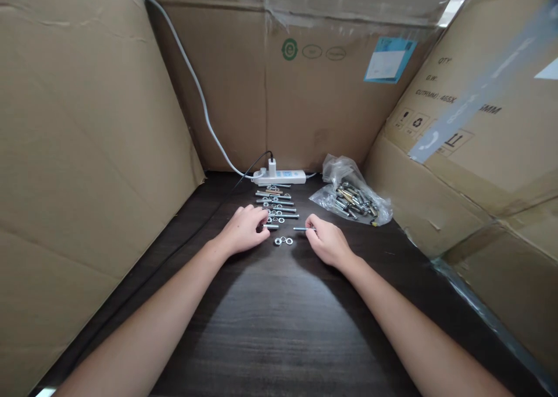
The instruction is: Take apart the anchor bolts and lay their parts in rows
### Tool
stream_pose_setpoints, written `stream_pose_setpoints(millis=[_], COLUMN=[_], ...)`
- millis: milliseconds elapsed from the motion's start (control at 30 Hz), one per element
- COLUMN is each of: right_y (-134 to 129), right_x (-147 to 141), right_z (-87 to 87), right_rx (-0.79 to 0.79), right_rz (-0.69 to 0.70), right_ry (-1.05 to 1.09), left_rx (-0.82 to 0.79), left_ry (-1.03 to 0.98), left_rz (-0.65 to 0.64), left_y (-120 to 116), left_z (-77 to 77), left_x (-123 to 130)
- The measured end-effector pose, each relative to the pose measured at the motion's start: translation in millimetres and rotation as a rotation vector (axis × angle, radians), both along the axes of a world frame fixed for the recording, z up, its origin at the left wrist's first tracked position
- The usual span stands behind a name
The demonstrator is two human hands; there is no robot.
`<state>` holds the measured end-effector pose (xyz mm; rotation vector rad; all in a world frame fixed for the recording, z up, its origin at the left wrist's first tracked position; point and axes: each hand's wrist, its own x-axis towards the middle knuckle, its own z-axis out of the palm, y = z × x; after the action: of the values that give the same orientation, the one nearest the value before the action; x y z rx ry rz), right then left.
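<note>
My left hand (244, 228) is closed, its fingertips pinching a short silvery metal sleeve (272, 227) that points right. Across from it, my right hand (325, 239) pinches a thin bolt (299, 229) whose shaft points left towards the sleeve. A gap separates the two parts. On the dark table between my hands lie a nut (278, 242), a thin ring (283, 239) and a flat washer (289, 242). Just beyond my left fingers, several bolts (283, 210) lie in rows with nuts and washers among them. Fingers hide the outer ends of both held parts.
A clear plastic bag (378, 210) of metal hardware lies at the back right. Behind the rows stands a white power strip (296, 177) with a plugged-in charger (272, 165). A black cable (192, 234) crosses the table's left side. Cardboard walls (235, 95) enclose the back and sides.
</note>
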<state>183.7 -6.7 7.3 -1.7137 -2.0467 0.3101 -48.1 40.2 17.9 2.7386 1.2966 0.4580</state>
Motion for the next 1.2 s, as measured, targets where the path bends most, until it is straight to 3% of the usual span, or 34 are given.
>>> stream_pose_setpoints(millis=[267, 400, 833, 1200], right_y=[1, 1, 10, 3], right_x=[-1, -2, -8, -10], right_z=[-1.1, -3.6, -22.2, -14.1], right_rx=[-0.006, 0.017, 0.207, 0.250], right_rz=[-0.015, 0.020, 0.130, 0.130], right_ry=[-0.055, -0.068, 0.001, -0.020], left_rx=[0.014, 0.049, 0.081, 0.079], left_ry=[0.079, 0.075, 0.037, 0.012], left_rz=[0.073, 0.049, 0.024, 0.010], left_y=[0, -2, 0, -2], left_z=[0.6, -0.5, -5.9, -4.3], left_x=[-3, -3, -1, 0])
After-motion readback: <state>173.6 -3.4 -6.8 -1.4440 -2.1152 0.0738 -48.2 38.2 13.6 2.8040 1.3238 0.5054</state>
